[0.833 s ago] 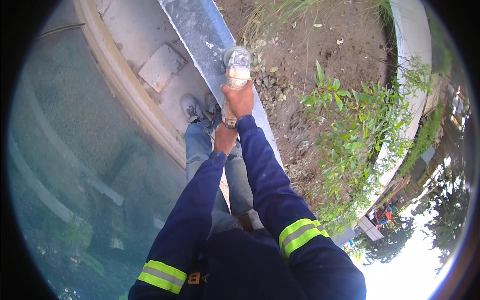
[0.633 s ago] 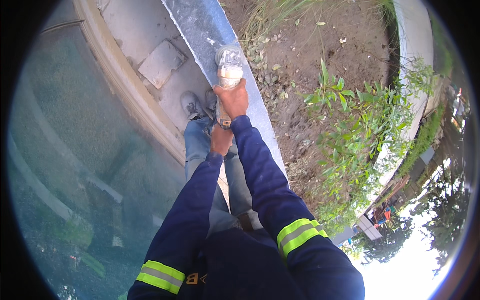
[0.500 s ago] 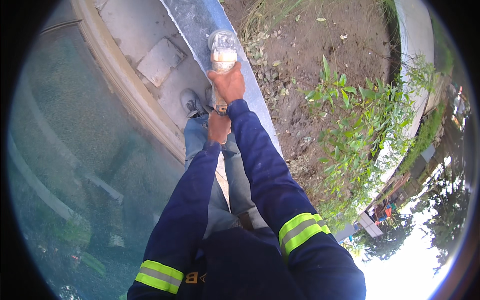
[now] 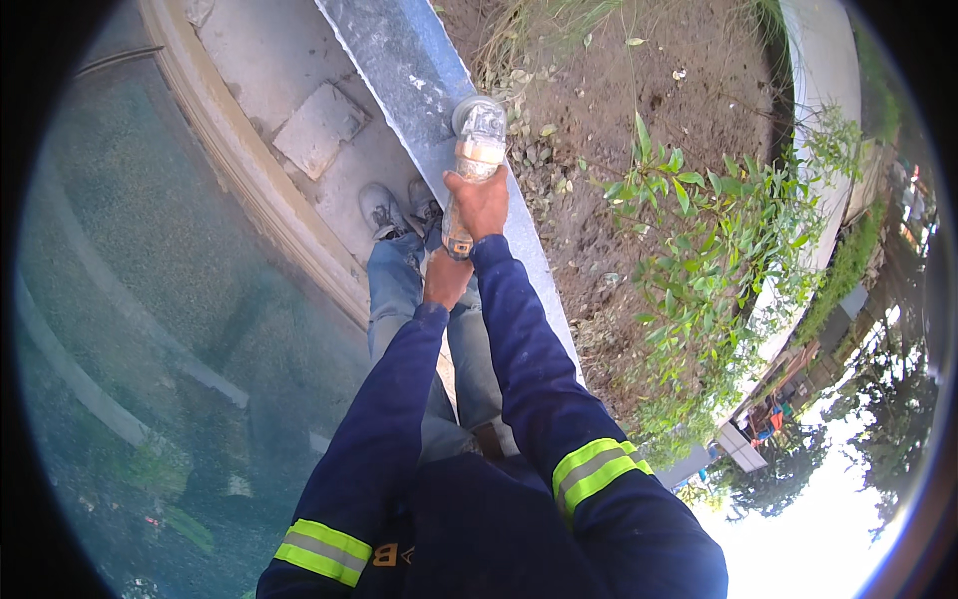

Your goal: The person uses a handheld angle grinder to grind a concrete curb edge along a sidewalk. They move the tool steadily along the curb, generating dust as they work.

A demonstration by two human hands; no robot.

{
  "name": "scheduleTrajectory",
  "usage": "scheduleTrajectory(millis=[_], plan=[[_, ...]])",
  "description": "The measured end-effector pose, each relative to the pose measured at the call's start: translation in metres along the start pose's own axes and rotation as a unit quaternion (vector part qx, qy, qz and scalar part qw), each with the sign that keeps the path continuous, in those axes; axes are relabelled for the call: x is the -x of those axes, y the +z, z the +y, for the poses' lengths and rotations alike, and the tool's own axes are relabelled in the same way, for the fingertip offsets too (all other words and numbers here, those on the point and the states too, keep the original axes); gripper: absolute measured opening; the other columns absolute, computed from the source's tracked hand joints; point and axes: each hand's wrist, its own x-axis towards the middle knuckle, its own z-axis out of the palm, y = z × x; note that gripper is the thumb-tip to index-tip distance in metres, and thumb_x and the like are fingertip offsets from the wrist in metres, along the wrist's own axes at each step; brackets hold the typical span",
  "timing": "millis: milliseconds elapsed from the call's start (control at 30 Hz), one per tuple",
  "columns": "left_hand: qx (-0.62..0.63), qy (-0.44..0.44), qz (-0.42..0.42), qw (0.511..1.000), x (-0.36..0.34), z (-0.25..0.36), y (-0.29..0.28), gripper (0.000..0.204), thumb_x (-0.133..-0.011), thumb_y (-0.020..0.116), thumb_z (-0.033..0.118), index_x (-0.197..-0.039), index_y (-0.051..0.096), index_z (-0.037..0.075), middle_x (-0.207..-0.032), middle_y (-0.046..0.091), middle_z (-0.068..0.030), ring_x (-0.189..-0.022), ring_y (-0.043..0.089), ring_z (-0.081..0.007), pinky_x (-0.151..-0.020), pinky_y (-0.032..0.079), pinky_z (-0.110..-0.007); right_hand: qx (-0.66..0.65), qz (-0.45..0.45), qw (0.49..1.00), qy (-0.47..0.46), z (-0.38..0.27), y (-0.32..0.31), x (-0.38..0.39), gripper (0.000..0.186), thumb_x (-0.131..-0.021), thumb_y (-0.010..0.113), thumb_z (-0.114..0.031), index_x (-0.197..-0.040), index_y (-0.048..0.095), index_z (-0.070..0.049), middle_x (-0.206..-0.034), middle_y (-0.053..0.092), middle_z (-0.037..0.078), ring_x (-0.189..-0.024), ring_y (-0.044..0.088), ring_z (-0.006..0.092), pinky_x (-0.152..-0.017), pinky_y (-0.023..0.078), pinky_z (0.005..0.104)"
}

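Note:
An angle grinder [image 4: 480,150], pale with dust, is held in both my hands over a long grey stone slab [image 4: 407,82]. My right hand [image 4: 480,203] wraps round the front of its body, just behind the head. Lower down, my left hand [image 4: 446,279] is closed round the rear end, close to my thighs. The grinder's round head rests on or just above the slab near its right edge; contact cannot be made out. White dust marks show on the slab's top beside the head.
Left of the slab, a loose square tile [image 4: 321,131] lies on the pale floor by my shoes [image 4: 382,209]. Beyond it, a curved frame [image 4: 244,190] borders a large glass pane [image 4: 170,250]. To the right are bare soil [image 4: 609,120] and a leafy shrub [image 4: 718,240].
Both hands have brought the grinder toward me and to the right, from the middle of the slab to its right edge. My grip looks the same.

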Motion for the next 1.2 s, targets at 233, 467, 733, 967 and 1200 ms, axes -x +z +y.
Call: scheduleTrajectory(millis=[233,467,733,967,1200], plan=[[0.113,0.062,0.057,0.99,0.012,-0.019,-0.001,0.021,-0.091,0.071,0.016,-0.089,0.067,-0.004,-0.062,0.063,-0.0081,-0.049,0.062,-0.0196,-0.046,0.045,-0.038,0.024,-0.056,0.998,-0.027,-0.003,0.019,0.023,0.082,-0.074,0.087,-0.044,-0.129,0.051,0.006,-0.107,0.074,0.033,-0.103,0.073,0.0491,-0.092,0.056,0.0536],[0.024,0.066,0.037,0.997,-0.01,0.005,-0.016,0.03,-0.089,0.076,0.025,-0.086,0.07,-0.004,-0.064,0.066,-0.0092,-0.049,0.063,-0.0182,-0.047,0.045,-0.038,-0.005,-0.019,1.0,-0.021,-0.017,0.02,-0.003,0.08,-0.072,0.088,-0.043,-0.126,0.052,0.004,-0.108,0.074,0.032,-0.104,0.073,0.0497,-0.094,0.055,0.0545],[0.018,0.001,0.044,0.999,0.019,-0.025,0.007,0.041,-0.089,0.081,0.034,-0.096,0.07,-0.005,-0.069,0.07,-0.0126,-0.055,0.07,-0.0234,-0.05,0.049,-0.04,0.01,-0.019,0.999,0.035,0.019,0.001,0.025,0.084,-0.072,0.089,-0.044,-0.13,0.052,0.003,-0.109,0.075,0.03,-0.105,0.073,0.0484,-0.094,0.056,0.0537],[0.06,0.092,0.053,0.993,0.006,-0.041,-0.009,0.025,-0.09,0.076,0.023,-0.088,0.067,-0.001,-0.062,0.065,-0.006,-0.051,0.067,-0.02,-0.047,0.047,-0.038,-0.007,-0.041,0.999,-0.009,0.007,0.024,0.028,0.086,-0.071,0.09,-0.045,-0.127,0.053,0.009,-0.108,0.074,0.033,-0.104,0.074,0.0486,-0.093,0.057,0.0512],[-0.059,0.015,0.017,0.998,-0.005,-0.022,-0.006,0.022,-0.086,0.07,0.015,-0.095,0.072,-0.004,-0.074,0.072,-0.0212,-0.069,0.074,-0.0372,-0.061,0.054,-0.047,-0.025,0.017,0.999,0.02,0.017,0.007,0.01,0.084,-0.072,0.09,-0.044,-0.129,0.052,0.006,-0.11,0.074,0.031,-0.104,0.073,0.0487,-0.093,0.056,0.0525]])
